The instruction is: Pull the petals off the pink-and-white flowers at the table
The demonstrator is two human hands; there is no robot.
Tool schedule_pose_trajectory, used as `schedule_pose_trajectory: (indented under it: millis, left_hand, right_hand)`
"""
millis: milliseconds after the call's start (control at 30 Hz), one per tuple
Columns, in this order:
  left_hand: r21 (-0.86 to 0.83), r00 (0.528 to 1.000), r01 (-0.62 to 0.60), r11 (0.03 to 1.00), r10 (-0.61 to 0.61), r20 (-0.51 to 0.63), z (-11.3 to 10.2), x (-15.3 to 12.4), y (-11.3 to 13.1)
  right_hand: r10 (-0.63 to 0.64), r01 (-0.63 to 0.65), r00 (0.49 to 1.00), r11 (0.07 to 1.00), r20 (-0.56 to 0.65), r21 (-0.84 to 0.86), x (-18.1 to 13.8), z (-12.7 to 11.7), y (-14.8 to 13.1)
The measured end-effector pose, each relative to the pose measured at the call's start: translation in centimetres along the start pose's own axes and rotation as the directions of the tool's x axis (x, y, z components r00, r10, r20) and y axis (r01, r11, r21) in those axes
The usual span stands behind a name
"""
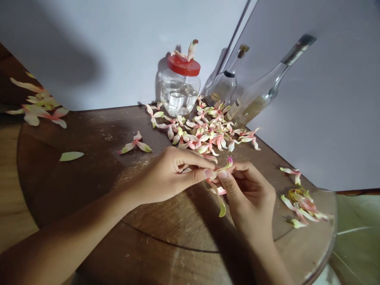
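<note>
My left hand pinches one side of a pink-and-green flower above the middle of the table. From the other side, my right hand grips the same flower between thumb and fingers. One petal hangs down below the fingertips, and another with a magenta tip points up. The flower's centre is hidden by my fingers. Just beyond my hands lies a heap of similar pink, white and green flowers. A single flower rests left of the heap, past my left wrist.
At the back stands a clear jar with a red lid bearing petals. Two glass bottles, a shorter one and a taller one, stand by the wall. More flowers lie right, others far left. A pale leaf-shaped piece lies on the table.
</note>
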State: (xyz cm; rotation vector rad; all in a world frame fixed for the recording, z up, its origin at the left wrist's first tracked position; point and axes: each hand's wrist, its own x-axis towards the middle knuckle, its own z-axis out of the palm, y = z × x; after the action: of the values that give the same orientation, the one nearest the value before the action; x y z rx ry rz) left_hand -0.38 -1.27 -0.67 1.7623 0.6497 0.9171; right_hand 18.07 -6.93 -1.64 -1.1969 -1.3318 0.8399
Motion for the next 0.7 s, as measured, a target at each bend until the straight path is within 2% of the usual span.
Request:
schedule_pose_trajectory:
  millis: [100, 200, 333, 433, 500, 567, 633, 700]
  left_hand:
    - [0.15, 0.996, -0.047, 0.987, 0.059, -0.073, 0.3, -0.2, 0.1]
    - [0.277, 0.967, -0.123, 0.953, 0.178, -0.184, 0.9, -0.3, -0.2]
    - [0.356, 0.939, -0.147, 0.923, 0.243, -0.243, 1.4, -0.2, -0.9]
    - [0.38, 0.936, -0.143, 0.914, 0.25, -0.249, 1.6, -0.2, -1.0]
    - [0.382, 0.928, -0.131, 0.915, 0.248, -0.277, 1.7, -0.3, -0.9]
    - [0.351, 0.918, -0.091, 0.932, 0.215, -0.333, 1.4, -0.2, -0.8]
    - [0.296, 0.894, -0.014, 0.955, 0.145, -0.425, 0.6, 0.0, -1.0]
    - [0.237, 0.827, 0.056, 0.97, 0.087, -0.555, -0.6, 0.5, -1.4]
  right_hand:
    - [-0.006, 0.006, 1.0, 0.999, 0.015, -0.045, -0.1, 0.0, 0.2]
    - [-0.085, 0.091, 0.996, 0.972, 0.036, -0.216, -0.2, -0.1, 0.3]
    - [-0.252, 0.27, 0.962, 0.796, 0.11, -0.542, 0.0, -0.1, 0.1]
    - [-0.289, 0.332, 0.941, 0.704, 0.174, -0.628, 0.2, 0.0, -0.2]
    - [-0.258, 0.333, 0.943, 0.725, 0.21, -0.603, 0.2, 0.0, -0.4]
    - [-0.217, 0.293, 0.955, 0.785, 0.2, -0.545, 0.0, 0.0, -0.5]
    - [-0.21, 0.237, 0.971, 0.847, 0.111, -0.475, -0.4, -0.1, -0.6]
    - [-0.235, 0.196, 0.97, 0.901, -0.055, -0.387, -0.9, -0.3, -0.9]
